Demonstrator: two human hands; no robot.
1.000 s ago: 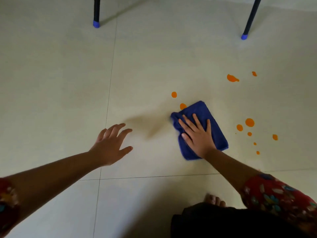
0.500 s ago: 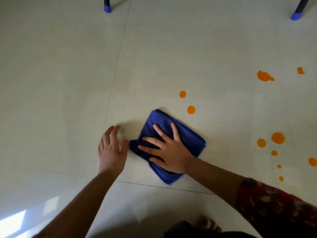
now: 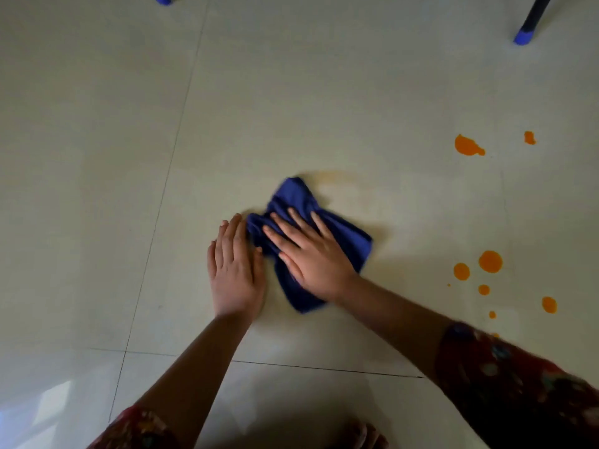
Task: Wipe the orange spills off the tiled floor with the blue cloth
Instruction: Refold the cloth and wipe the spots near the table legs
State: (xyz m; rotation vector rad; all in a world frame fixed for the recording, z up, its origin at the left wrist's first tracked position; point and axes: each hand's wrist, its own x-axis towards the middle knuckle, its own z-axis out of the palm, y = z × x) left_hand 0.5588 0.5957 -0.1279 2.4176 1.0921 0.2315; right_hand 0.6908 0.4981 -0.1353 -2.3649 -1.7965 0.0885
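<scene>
Floor: pale, glossy tiled floor (image 3: 291,92) with thin dark grout lines, one running up the left side, one crossing low in the view; a bright window glare sits at the lower left corner.
Furniture: two dark legs with blue caps (image 3: 523,37) stand at the far edge.
Blue cloth: the blue cloth (image 3: 350,236) lies bunched on the floor near the middle, a faint orange smear (image 3: 334,175) arcing just beyond it.
Orange spills: the orange spills (image 3: 490,261) dot the floor well to the right of the cloth, with a larger blot (image 3: 466,145) farther off.
Right hand: right hand (image 3: 311,251) flat on the cloth, fingers spread, pressing down.
Left hand: left hand (image 3: 233,267) flat on the floor, fingers together, touching the cloth's left edge.
Person: patterned red sleeves; bare toes (image 3: 366,432) at the bottom.
</scene>
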